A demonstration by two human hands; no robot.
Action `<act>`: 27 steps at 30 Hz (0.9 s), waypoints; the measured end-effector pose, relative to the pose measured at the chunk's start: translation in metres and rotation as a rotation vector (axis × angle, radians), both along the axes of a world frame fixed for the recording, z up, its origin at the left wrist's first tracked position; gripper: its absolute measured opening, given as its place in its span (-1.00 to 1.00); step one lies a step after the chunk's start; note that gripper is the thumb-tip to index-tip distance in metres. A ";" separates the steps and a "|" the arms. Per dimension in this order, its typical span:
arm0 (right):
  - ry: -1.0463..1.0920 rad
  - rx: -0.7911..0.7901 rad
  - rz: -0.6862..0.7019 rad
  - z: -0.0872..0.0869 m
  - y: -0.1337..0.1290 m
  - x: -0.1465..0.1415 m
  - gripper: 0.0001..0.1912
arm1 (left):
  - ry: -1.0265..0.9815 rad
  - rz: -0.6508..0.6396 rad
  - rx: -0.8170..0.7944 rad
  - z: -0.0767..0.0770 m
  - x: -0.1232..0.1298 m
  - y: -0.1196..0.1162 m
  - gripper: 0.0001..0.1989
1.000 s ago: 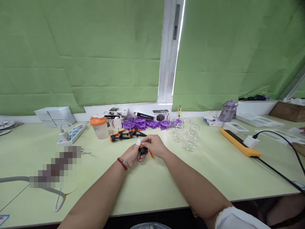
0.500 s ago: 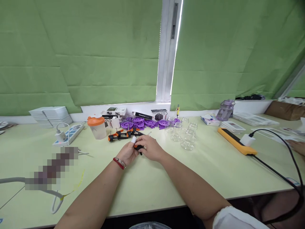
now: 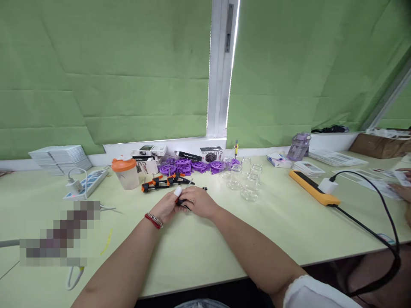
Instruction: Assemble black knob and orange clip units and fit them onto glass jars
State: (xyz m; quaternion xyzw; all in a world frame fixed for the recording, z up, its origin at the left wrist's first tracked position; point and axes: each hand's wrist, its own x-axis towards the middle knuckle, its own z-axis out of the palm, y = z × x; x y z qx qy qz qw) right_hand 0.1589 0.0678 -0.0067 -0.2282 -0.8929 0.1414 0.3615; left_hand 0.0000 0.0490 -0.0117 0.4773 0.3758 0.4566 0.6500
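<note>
Both my hands meet over the table's near middle. My left hand point(image 3: 166, 207), with a white wrapping on its thumb and bracelets at the wrist, is closed around a small black clamp point(image 3: 184, 203) with a bit of orange. From the other side my right hand point(image 3: 201, 201) grips the same clamp; the fingers cover most of it. A thin rod end and a dark tip stick out behind the right hand. Just beyond lie several black and orange bar clamps point(image 3: 165, 182) in a row. Behind them is a heap of purple plastic wheel-shaped parts point(image 3: 183, 166).
Several clear glass cups point(image 3: 249, 188) stand right of my hands. An orange-lidded shaker cup point(image 3: 126, 173) and a white power strip point(image 3: 91, 182) are on the left. An orange power strip point(image 3: 313, 188) with a black cable lies right. Another person's hand point(image 3: 401, 190) shows at the far right.
The view has shifted slightly, so things on the table sit further left. My hands stay together on the clamp, which has turned a little and is more covered by my fingers.
</note>
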 end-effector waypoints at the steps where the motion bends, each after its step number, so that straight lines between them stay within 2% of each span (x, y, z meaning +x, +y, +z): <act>1: 0.028 -0.045 -0.005 -0.001 0.001 0.001 -0.75 | -0.006 0.033 -0.009 0.000 0.001 0.000 -0.61; 5: 0.186 -0.216 -0.005 -0.007 0.006 0.005 -0.76 | -0.014 0.094 -0.019 -0.004 0.001 0.004 -0.68; 8: 0.239 -0.289 0.028 -0.012 0.012 0.007 -0.78 | -0.029 0.090 -0.017 -0.005 0.000 0.006 -0.70; 10: 0.263 -0.317 -0.004 -0.014 0.017 0.009 -0.80 | -0.050 0.105 -0.028 -0.004 0.000 0.006 -0.69; 11: 0.269 -0.320 -0.062 -0.015 0.019 0.010 -0.81 | -0.058 0.119 -0.036 -0.004 0.000 0.006 -0.69; 13: 0.233 -0.303 -0.270 -0.018 0.026 0.014 -0.79 | -0.058 0.157 -0.051 -0.003 -0.001 0.006 -0.71; 15: 0.117 -0.299 -0.514 -0.023 0.032 0.019 -0.77 | -0.048 0.193 -0.066 -0.004 -0.002 0.008 -0.73; 17: -0.051 -0.337 -0.673 -0.027 0.036 0.024 -0.72 | -0.047 0.226 -0.078 -0.005 -0.003 0.010 -0.76; 19: -0.189 -0.381 -0.743 -0.031 0.040 0.027 -0.63 | -0.058 0.260 -0.080 -0.006 -0.004 0.011 -0.80; 21: -0.246 -0.403 -0.779 -0.034 0.042 0.029 -0.64 | -0.070 0.291 -0.077 -0.007 -0.006 0.012 -0.84; 27: -0.099 -0.500 -0.786 -0.038 0.048 0.037 -0.80 | -0.148 0.380 -0.126 -0.005 -0.008 0.012 -0.94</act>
